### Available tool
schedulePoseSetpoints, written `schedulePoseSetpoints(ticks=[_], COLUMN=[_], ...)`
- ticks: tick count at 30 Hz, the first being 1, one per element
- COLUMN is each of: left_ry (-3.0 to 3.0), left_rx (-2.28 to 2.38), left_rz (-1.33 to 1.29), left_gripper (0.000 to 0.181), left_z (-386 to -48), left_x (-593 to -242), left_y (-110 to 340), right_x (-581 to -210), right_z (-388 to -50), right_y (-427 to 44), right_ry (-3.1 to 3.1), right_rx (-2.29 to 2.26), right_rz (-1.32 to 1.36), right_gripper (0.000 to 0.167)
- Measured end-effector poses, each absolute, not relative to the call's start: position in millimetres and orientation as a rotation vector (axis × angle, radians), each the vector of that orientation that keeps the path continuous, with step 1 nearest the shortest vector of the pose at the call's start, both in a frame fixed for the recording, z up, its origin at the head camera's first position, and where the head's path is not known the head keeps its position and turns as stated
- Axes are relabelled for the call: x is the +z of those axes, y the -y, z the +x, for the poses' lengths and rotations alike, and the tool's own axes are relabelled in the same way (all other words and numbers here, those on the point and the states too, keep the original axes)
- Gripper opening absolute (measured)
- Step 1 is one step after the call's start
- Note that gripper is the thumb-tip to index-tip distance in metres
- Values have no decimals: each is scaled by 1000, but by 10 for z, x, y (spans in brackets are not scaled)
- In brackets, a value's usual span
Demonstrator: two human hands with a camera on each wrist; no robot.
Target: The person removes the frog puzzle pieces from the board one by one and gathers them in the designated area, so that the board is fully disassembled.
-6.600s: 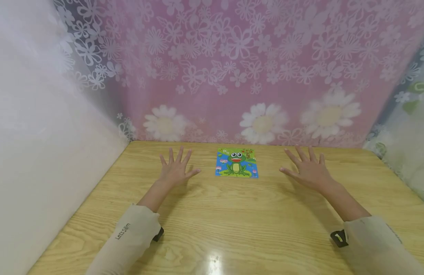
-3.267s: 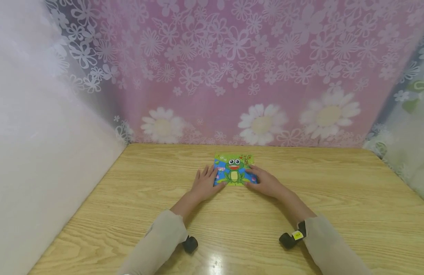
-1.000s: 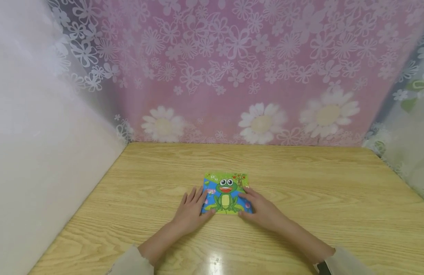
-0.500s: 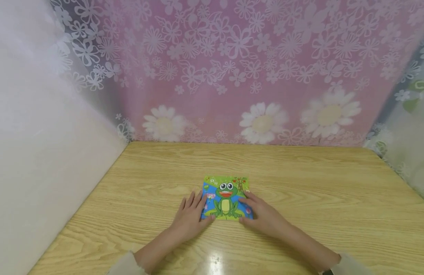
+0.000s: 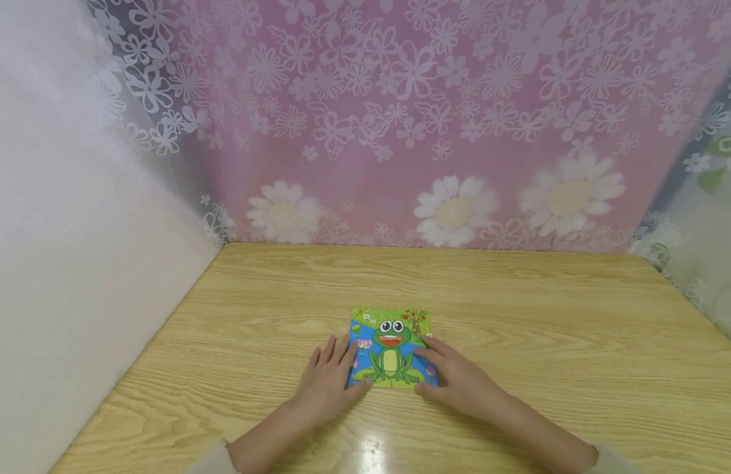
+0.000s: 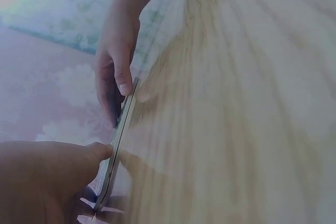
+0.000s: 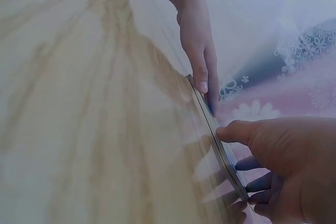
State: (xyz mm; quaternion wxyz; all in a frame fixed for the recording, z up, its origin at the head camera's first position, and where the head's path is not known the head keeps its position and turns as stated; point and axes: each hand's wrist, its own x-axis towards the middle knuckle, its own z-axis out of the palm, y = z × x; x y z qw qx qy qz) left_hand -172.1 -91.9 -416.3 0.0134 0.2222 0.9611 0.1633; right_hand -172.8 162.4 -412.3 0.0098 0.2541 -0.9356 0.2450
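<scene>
A thin square frog picture board [image 5: 390, 359] lies flat on the wooden table, with a green frog on blue and green. Seen edge-on in the left wrist view, the board [image 6: 111, 169] shows a dark line along its side, like two layers. My left hand [image 5: 325, 382] holds its left side, thumb at the near left corner and fingers along the edge. On the opposite side my right hand [image 5: 462, 382] grips the near right corner between thumb and fingers. In the right wrist view, the right hand's fingertips [image 7: 257, 184] reach down beside the board's edge.
The wood-grain table [image 5: 519, 296] extends around the board on all sides. Behind it hangs a pink flowered curtain [image 5: 365, 131]. A white wall or sheet [image 5: 87, 230] borders the left, and a pale floral cloth [image 5: 703, 243] borders the right.
Both hands were spread beside the board at first, then came in and took hold of its sides. The board has slid across the table toward me, still moving slightly nearer over the last second.
</scene>
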Motion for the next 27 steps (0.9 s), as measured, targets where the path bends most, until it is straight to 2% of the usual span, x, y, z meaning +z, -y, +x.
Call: schedulePoseSetpoints(ticks=[6, 12, 15, 20, 27], left_ry=[-2982, -2931, -2884, -2797, -2747], left_rx=[463, 427, 412, 375, 367], left_rz=[702, 799, 857, 804, 741], left_gripper=[73, 77, 82, 91, 93], left_z=[-1796, -2001, -2128, -2290, -2337], left_x=[-4149, -4049, -3994, -3944, -3910], left_y=[941, 997, 1037, 1083, 1077], right_x=[-4106, -3984, -3918, -3889, -3909], right_z=[-1738, -1832, -1945, -2204, -2542], right_y=[-1617, -1561, -1494, -1338, -1122], right_ry=[2916, 2876, 2883, 2899, 2938], right_rx=[773, 856, 902, 966, 962], right_rz=[804, 879, 901, 964, 989], right_gripper=[64, 52, 49, 45, 35])
